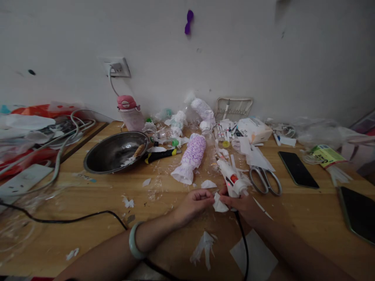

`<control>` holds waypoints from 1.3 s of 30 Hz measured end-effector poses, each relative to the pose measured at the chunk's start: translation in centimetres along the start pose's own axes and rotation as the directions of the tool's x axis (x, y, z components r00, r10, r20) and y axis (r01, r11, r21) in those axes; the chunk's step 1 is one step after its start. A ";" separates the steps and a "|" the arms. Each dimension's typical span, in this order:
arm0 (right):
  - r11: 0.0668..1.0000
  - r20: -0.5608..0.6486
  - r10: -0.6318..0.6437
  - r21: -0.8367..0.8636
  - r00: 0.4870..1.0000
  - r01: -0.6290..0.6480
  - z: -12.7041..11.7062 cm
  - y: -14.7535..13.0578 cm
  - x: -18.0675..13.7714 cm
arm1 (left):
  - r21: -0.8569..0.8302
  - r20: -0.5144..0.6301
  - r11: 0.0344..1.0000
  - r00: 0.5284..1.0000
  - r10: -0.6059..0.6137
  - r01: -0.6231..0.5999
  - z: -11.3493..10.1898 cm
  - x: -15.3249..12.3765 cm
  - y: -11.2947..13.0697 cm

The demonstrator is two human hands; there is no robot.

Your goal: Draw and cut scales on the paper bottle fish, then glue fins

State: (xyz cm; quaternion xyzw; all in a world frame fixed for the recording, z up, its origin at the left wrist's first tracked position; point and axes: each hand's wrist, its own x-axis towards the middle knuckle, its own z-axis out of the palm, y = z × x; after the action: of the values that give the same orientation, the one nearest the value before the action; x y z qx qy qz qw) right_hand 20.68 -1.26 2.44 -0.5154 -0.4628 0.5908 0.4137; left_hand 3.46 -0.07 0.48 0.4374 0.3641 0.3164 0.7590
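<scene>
My left hand pinches the left edge of a small white paper piece between thumb and fingers. In my right hand is a white hot glue gun, its nozzle pointing away from me and a red light showing on its body. The right thumb and fingertips also lie at the paper's right edge. Beyond my hands, a paper-wrapped fish shape with purple scales drawn on it lies on the table. A white paper scrap sits just in front of it, and grey-handled scissors lie right of the glue gun.
A dark metal bowl and a yellow-black utility knife lie left. A pink bottle, plastic bottles and markers stand or lie along the back. Two phones are at right. The glue gun's black cord runs toward me.
</scene>
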 end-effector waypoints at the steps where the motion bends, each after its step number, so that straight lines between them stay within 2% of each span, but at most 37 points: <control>1: 1.000 -0.006 0.001 -0.006 1.000 -0.001 0.0 0.1 0.0 | 0.016 0.005 1.000 1.000 0.008 -0.008 0.0 0.0 0.0; 10: 1.000 0.016 -0.015 0.006 1.000 0.014 0.1 0.7 0.2 | 0.217 0.022 0.972 0.996 0.085 -0.087 -0.3 0.1 -1.1; 14: 1.000 -0.006 -0.006 0.014 1.000 0.006 0.2 0.7 0.3 | 0.343 0.035 0.922 0.983 0.178 -0.179 -0.5 0.1 -1.6; 18: 1.000 -0.015 -0.009 0.004 1.000 0.009 0.1 0.8 0.3 | 0.413 0.027 0.886 0.976 0.218 -0.209 -0.6 0.0 -1.8; 22: 1.000 -0.022 -0.012 -0.008 1.000 0.012 0.0 1.1 0.3 | 0.408 0.021 0.888 0.975 0.221 -0.210 -0.5 -0.1 -1.6; 27: 0.999 -0.101 -0.025 0.020 0.995 0.027 -0.2 1.5 0.4 | 0.368 0.044 0.911 0.982 0.185 -0.188 -0.4 -0.2 -1.1; 33: 1.000 -0.095 -0.020 0.002 0.995 0.020 -0.2 1.3 0.3 | 0.336 0.057 0.920 0.980 0.193 -0.201 -0.3 -0.2 -0.6; 39: 0.999 -0.090 -0.038 0.000 0.995 0.038 -0.4 1.6 0.5 | 0.281 -0.003 0.948 0.988 0.156 -0.149 -0.1 -0.1 -0.6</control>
State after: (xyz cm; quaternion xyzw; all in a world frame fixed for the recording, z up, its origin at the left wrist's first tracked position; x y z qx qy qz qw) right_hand 20.96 -1.09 0.78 -0.5322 -0.4526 0.5596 0.4457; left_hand 3.41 -0.31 -0.05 0.5630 0.3797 0.3250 0.6582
